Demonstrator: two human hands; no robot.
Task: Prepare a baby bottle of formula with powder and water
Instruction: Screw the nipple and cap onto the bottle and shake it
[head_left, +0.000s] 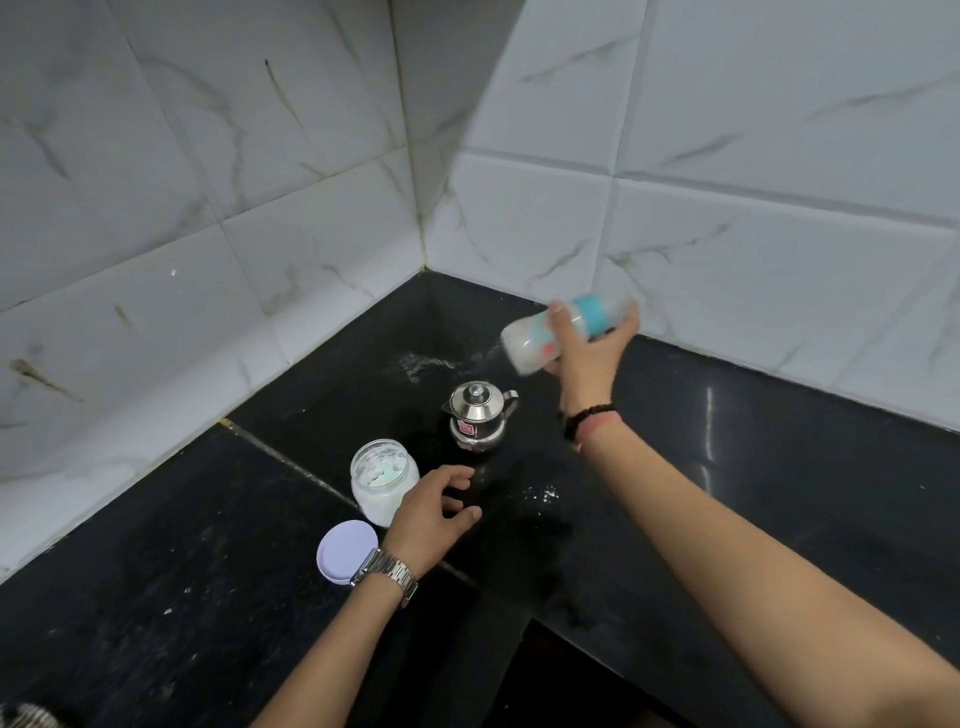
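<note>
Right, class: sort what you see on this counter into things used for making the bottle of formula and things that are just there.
Used for the job:
baby bottle, held in the right hand
open powder jar
jar lid
steel kettle

Just there:
spilled powder
wristwatch
tiled wall

Glossy black stone counter (727, 467) — shiny metal kettle (478, 415).

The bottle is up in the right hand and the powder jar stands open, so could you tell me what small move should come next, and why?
Probably close the jar: its lid lies on the counter beside it, and the left hand rests open right there, free to pick it up. The right hand grips the blurred, tilted bottle, which looks milky, so mixing seems underway.
</note>
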